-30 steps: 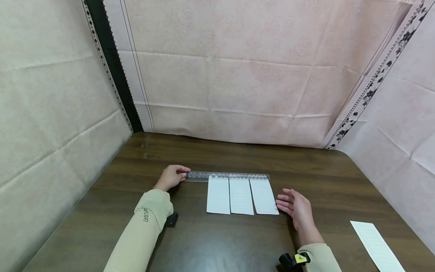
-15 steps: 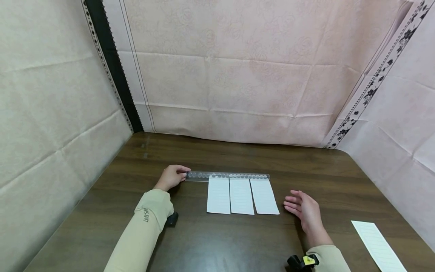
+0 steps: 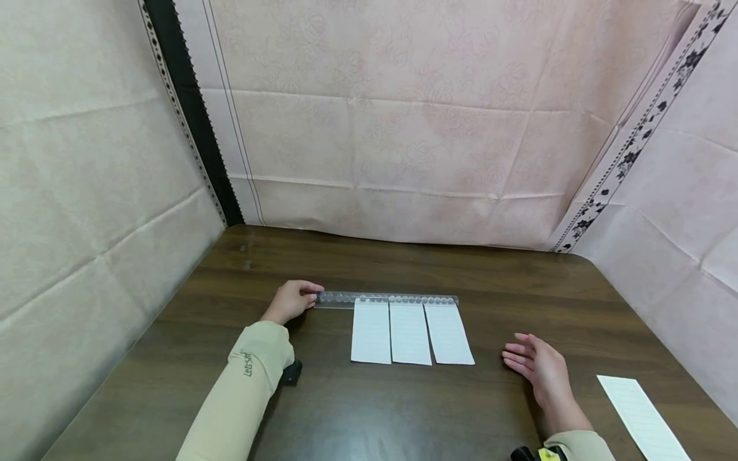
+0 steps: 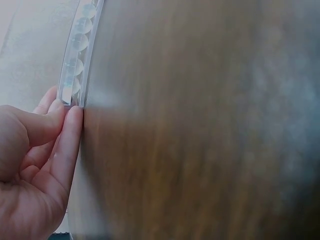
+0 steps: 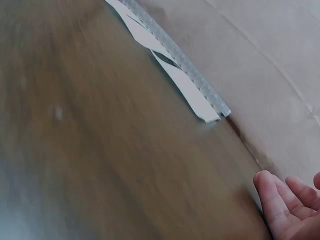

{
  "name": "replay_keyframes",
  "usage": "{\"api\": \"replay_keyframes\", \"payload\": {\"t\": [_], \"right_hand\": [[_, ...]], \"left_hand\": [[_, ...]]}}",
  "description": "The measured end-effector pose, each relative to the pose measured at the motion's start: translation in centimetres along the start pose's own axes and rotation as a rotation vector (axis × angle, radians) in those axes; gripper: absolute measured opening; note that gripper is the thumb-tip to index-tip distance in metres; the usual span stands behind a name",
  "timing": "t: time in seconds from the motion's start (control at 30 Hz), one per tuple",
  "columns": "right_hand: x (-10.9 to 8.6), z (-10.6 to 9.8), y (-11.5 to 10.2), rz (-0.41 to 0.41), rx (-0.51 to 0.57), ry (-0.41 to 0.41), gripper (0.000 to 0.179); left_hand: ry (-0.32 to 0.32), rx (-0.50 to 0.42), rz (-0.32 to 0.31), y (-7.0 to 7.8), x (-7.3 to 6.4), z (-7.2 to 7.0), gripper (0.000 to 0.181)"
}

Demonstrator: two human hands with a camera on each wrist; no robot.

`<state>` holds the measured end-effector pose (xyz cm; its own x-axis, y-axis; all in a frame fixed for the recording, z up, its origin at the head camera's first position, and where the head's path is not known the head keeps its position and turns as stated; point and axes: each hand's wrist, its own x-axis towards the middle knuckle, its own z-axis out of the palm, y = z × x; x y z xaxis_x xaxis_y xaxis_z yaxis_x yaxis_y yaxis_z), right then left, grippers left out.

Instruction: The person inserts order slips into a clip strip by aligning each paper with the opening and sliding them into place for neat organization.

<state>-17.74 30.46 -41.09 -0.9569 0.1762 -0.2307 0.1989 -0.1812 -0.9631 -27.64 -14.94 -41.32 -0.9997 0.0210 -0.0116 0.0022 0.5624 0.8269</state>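
Note:
A clear plastic strip [image 3: 337, 298] with a row of round shapes along it lies across the middle of the table. Its left end is pinched between the thumb and fingers of my left hand [image 3: 291, 302], which the left wrist view shows up close. Three lined white paper slips [image 3: 371, 331] hang side by side from the strip, their top edges under it. My right hand [image 3: 542, 370] is apart from them, to the right, with relaxed fingers and nothing held. Beside it lies a loose lined paper slip [image 3: 642, 416], cut off by the lower frame edge.
The brown wooden table [image 3: 230, 410] is bounded by a pale cloth at the back [image 3: 375, 160] and by cloth walls on the left [image 3: 104, 192] and right [image 3: 674, 211]. A black wrist camera [image 3: 292, 372] sits at the left sleeve.
My right hand has moved right and toward me, away from the rightmost slip and closer to the loose one. My left hand, the strip and its slips stay almost still.

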Motion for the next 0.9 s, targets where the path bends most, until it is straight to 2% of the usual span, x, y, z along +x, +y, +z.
{"api": "replay_keyframes", "payload": {"t": [0.13,0.47,0.57,0.7,0.8,0.9], "right_hand": [[-0.2,-1.4,0.0,-0.005,0.035,-0.025,0.034],[-0.5,-4.7,0.2,-0.018,0.102,-0.071,0.045],[-0.7,-5.5,0.3,-0.061,0.122,-0.092,0.042],[-0.9,-6.6,0.6,-0.158,0.180,-0.115,0.031],[-1.1,-7.6,0.6,-0.231,0.227,-0.092,0.025],[-1.3,-8.8,0.4,-0.269,0.258,-0.024,0.023]], "left_hand": [[-0.012,-0.004,-0.002,0.1,0.1,0.0,0.021],[-0.025,0.000,0.007,-0.1,0.0,-0.2,0.022],[-0.022,0.001,0.006,-0.1,0.0,-0.2,0.022],[-0.021,0.003,0.002,0.0,0.0,-0.2,0.022],[-0.022,0.000,0.001,0.1,-0.1,-0.2,0.022],[-0.023,0.001,0.004,0.1,-0.1,-0.2,0.022]]}}
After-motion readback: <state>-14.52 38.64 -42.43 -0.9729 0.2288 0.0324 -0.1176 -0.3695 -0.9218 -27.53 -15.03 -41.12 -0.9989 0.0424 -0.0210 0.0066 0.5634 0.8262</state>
